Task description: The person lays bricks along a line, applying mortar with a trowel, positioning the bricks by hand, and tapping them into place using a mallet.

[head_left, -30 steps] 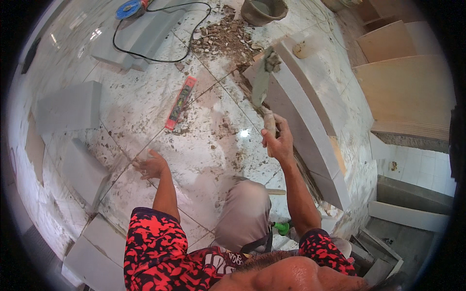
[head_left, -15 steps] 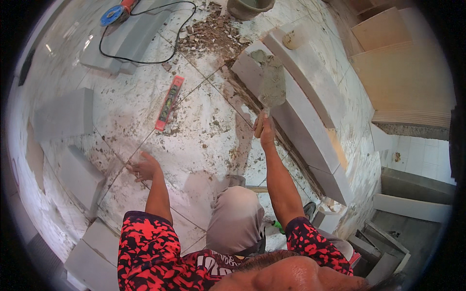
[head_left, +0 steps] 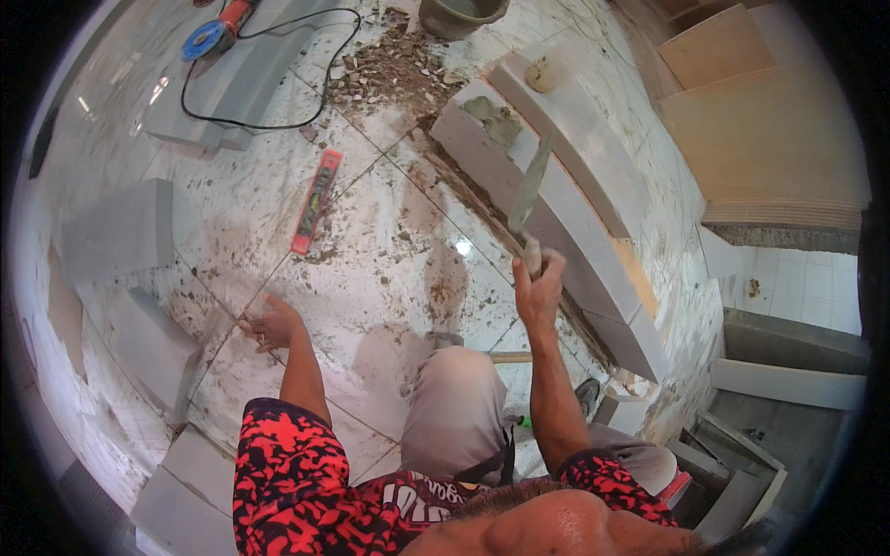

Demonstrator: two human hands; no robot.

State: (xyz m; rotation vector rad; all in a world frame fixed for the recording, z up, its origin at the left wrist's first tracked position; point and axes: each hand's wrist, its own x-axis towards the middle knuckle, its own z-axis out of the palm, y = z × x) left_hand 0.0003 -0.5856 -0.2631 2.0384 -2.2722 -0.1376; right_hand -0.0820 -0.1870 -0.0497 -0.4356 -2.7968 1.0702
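Note:
My right hand grips the handle of a trowel, its narrow-looking blade pointing up and away over a long row of grey blocks. Near the far end of that row, a lump of wet grey mortar sits on the block's top. A second grey block course runs alongside, just behind. My left hand is low over the dirty tiled floor with fingers spread and holding nothing, right of a loose grey block.
A red spirit level lies mid-floor. An angle grinder and cord rest by stacked blocks at the back left, with rubble and a bucket behind. Wooden steps climb on the right. More blocks lie lower left.
The mortar once on the trowel is now on the block top. The trowel has turned edge-on, and my right hand has moved lower and slightly right from half a second ago.

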